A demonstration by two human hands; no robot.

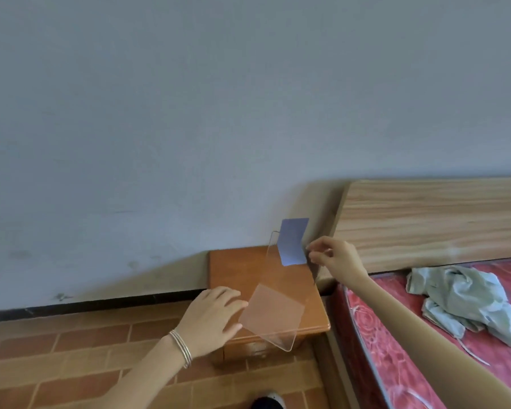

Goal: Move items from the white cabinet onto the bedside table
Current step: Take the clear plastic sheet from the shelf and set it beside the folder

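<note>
Pinches the right edge of a clear plastic sheet [289, 278] between thumb and fingers of the right hand [337, 256], near the upper end. Holds this sheet tilted above the orange-brown bedside table [233, 270], upper end toward the wall, rounded lower end out past the front edge of the table. Cannot tell whether the sheet touches the table top. Shows a blue rectangular piece [294, 242] at the upper end and a frosted square [270, 309] on the lower part. Lays the left hand [211, 315] open over the front left of the table, fingers straight and close together, fingertips at the left edge of the sheet beside the frosted square. Wears thin silver bangles [181, 348] on the left wrist. Just beside the table on the right, a bed with a light wooden headboard [431, 216] and a red flowered mattress [396, 335], with a crumpled pale green cloth [466, 302] on it. Below, a brick-pattern floor [71, 349] and the toe of a dark shoe [267, 401].
</note>
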